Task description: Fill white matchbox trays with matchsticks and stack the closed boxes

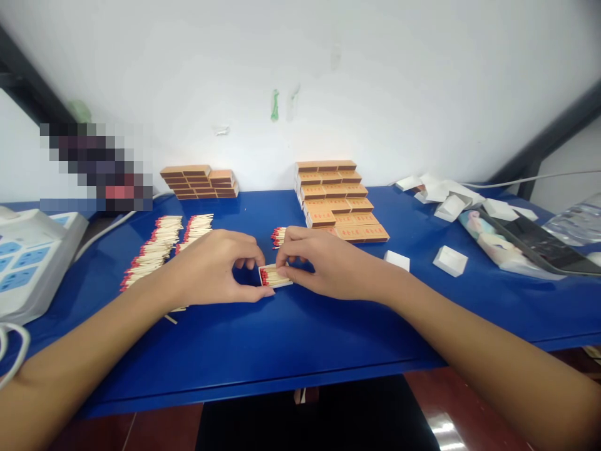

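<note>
A small white matchbox tray (pixel 277 284) lies on the blue table in front of me, filled with red-tipped matches (pixel 270 275). At its left end, my left hand (pixel 220 266) closes round the tray, with the thumb along the near edge and the fingers curled at the far side. My right hand (pixel 323 260) has its thumb and fingers pressed together on the matches at the tray's right part, hiding that end. Just behind the right fingertips is a small pile of matches (pixel 278 237), partly covered by the hand.
Long rows of loose matches (pixel 157 247) lie left, partly behind my left forearm. Closed matchboxes stand in a low stack (pixel 200 181) and a stepped stack (pixel 338 207) by the wall. White trays (pixel 451 260), a phone (pixel 539 241) and a packet are right; a power strip (pixel 28 263) is left.
</note>
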A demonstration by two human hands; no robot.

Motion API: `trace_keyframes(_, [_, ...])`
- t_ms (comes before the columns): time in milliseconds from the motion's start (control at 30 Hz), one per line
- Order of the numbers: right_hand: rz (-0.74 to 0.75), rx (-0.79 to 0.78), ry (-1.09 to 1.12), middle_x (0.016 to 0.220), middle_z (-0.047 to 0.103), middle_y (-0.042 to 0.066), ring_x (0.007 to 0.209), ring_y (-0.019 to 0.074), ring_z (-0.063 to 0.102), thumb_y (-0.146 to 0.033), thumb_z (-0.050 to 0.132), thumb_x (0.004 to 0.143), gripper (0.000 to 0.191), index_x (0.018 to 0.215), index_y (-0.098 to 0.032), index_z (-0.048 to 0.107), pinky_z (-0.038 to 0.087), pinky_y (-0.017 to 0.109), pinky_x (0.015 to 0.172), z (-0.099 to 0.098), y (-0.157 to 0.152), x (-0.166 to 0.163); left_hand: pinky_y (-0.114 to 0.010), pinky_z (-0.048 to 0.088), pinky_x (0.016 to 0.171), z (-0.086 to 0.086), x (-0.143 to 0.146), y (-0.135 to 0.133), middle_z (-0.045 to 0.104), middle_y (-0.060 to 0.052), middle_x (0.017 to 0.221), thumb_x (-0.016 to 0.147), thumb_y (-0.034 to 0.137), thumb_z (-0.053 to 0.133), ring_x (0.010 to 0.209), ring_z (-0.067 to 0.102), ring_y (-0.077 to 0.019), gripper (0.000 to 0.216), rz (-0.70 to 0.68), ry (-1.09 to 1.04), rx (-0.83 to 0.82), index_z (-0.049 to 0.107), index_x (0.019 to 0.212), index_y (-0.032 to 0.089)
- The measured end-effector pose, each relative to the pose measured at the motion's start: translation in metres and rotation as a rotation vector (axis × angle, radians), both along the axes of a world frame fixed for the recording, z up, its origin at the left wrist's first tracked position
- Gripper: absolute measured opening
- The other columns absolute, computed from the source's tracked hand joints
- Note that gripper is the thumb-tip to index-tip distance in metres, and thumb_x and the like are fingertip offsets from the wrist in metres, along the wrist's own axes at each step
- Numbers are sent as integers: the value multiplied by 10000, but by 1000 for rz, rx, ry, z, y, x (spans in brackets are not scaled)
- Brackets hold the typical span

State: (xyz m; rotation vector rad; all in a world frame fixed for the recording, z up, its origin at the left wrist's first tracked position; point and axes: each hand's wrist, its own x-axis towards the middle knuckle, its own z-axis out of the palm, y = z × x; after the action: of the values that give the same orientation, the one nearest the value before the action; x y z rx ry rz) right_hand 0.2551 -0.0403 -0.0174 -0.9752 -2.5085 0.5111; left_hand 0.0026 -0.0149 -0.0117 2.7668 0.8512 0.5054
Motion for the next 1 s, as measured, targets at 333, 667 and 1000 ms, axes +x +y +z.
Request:
trace_keyframes(333, [-95,39,66,918,581,4,739,118,490,-340,732,985,226,857,-184,632,357,278,659,-10,4,-4,-273,460,645,0,0,-1,701,6,788,824,478,840,698,645,-140,283,-15,-1,5,777,872,207])
trace_keyframes(667, [-75,-11,88,915,587,4,763,128,500,-305,719,980,221,844,-196,583,351,284,671,-13,5,-10,-282,457,650,0,-1,-2,704,4,792,827,476,836,704,646,-145,281,-5,13,-6,775,870,206])
trace_keyframes(1000, [-308,99,-134,923,645,40,770,162,539,-292,723,983,183,864,-182,640,338,305,682,-3,15,10,-273,465,659,0,1,0,699,7,788,831,498,832,712,648,-141,299,19,25,-14,774,862,206])
